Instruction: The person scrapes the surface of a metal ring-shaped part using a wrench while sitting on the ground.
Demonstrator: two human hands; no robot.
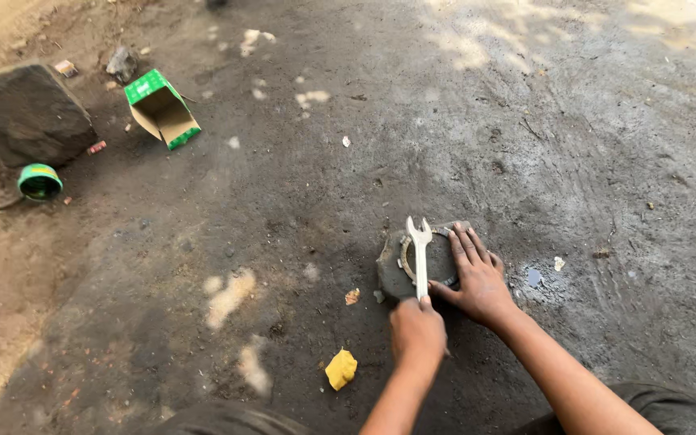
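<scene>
The left hand is closed around the lower end of a wrench. The fingers are curled tight into a fist and the thumb lies on top, so only the back of the hand shows. The wrench is pale metal, with its open forked head pointing away from the person, and it lies almost straight across a disc.

The right hand is open and flat. Its fingers are stretched out and a little spread, pressing down on the right part of the disc, and the thumb points to the left toward the wrench shaft (I cannot tell if the thumb touches it). The palm rests partly on the disc edge and partly on the ground.

The disc is a dark grey, round metal part with a lighter ring on its upper face. It lies flat on the ground in the lower middle of the view, just ahead of both hands.

The ground is dark, oily dirt with pale patches. A small yellow lump lies to the lower left of the disc, near the left forearm, and a small orange scrap lies just beside the disc on its left. Far away at the upper left there are an open green box, a green cap and a big dark stone, all well apart from the hands.
</scene>
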